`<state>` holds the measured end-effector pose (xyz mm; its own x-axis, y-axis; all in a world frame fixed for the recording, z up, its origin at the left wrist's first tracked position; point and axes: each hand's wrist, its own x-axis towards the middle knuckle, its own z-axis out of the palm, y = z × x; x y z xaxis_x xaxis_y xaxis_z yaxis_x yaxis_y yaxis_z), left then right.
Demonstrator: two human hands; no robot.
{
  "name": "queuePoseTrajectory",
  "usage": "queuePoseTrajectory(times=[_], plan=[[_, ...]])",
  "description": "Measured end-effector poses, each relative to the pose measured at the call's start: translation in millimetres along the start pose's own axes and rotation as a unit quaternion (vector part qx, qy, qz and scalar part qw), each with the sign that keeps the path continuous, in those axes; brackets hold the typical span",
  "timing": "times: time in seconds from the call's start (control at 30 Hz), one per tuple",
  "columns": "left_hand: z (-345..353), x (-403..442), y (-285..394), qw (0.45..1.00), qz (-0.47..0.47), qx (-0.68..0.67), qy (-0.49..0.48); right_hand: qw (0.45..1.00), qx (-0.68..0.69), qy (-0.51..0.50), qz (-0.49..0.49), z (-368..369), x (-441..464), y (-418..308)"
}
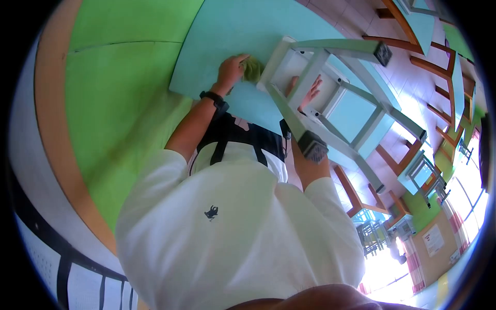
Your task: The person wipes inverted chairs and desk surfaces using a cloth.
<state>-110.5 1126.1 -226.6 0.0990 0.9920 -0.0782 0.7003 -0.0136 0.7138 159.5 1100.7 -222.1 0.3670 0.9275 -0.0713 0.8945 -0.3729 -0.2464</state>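
Note:
My left hand (232, 73), with a black watch on its wrist, is closed on a crumpled yellow-green cloth (252, 70). The cloth is beside the edge of an upturned stool (321, 62), over a light blue table (222, 31). The stool is pale grey-green, with its legs pointing up and to the right. Between the stool's legs, my right hand (311, 93) shows against the pale underside of the seat, fingers stretched out. A leg of the stool partly hides this hand and its wrist.
A green wall (124, 98) runs along the left side. To the right are other tables with wooden frames (449, 82) on a tiled floor (398, 77). Stacked stools (373, 235) stand farther back near bright windows. A paper sheet (433, 241) hangs on the wall.

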Motion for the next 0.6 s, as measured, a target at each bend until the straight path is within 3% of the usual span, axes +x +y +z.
queuePoseTrajectory(times=[0.03,0.17,0.27,0.37,0.47,0.5,0.6], plan=[[0,5,8,1.000,-0.003,-0.003,-0.001,0.993,-0.109,0.026,-0.021,25,0,15],[0,56,68,0.990,0.011,-0.078,0.118,0.998,-0.063,0.021,-0.021,55,12,43],[10,103,94,0.993,0.009,-0.062,0.101,1.000,-0.014,0.011,-0.007,66,4,56],[23,127,101,0.998,0.039,-0.027,0.029,0.999,0.011,0.006,0.034,15,2,3],[35,129,93,0.996,0.067,0.047,-0.036,0.999,0.009,0.002,0.043,22,1,7],[32,123,87,0.991,0.119,0.049,-0.025,0.999,0.010,0.002,0.047,26,0,10],[21,107,66,0.977,0.196,0.065,-0.057,0.990,-0.135,0.015,0.024,55,-2,34]])
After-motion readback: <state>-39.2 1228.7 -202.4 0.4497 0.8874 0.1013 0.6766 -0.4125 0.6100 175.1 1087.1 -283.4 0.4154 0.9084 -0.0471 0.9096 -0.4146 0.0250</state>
